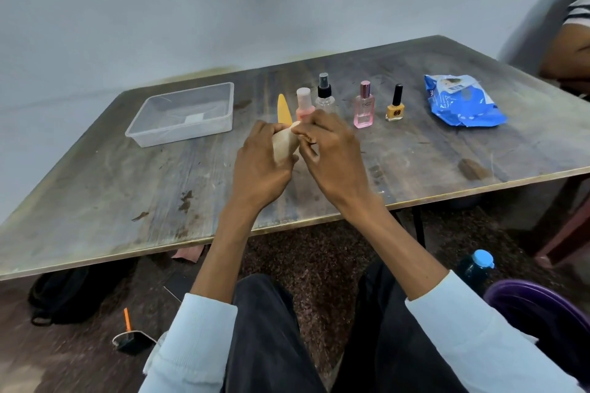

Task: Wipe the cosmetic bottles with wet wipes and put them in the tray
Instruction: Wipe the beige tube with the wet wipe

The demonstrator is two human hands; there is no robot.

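While the worn wooden table [95,188] is bearing everything, the clear tray [183,134] is sitting at its left, the blue wipes pack [463,102] at its right. Between them, four bottles are standing in a row: pink-capped bottle [303,102], spray bottle [325,94], perfume bottle [364,107], yellow nail polish [395,105]. The left hand [258,166] is gripping a beige tube [284,142]; the right hand [332,150] is pinching its top.

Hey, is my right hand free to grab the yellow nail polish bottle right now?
Probably not yet: the right hand and left hand both grip a wipe-wrapped item. The path to the yellow nail polish bottle looks open otherwise.
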